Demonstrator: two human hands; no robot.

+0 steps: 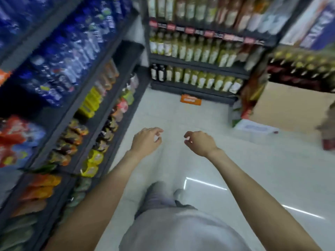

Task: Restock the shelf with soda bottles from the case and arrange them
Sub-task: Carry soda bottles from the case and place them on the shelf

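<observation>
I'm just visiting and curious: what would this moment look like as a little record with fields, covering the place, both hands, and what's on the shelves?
place: shop aisle with a pale tiled floor
left hand: empty, fingers loosely curled, held out over the floor
right hand: empty, fingers loosely curled, beside the left
left shelves: blue-labelled bottles above, snack packets below
far shelves: rows of pale-labelled bottles
floor item: orange sign at the far shelves' foot
image: blurred

Blurred upright bottles [195, 77], seemingly soda, fill the dark shelf [197, 65] ahead.
</observation>
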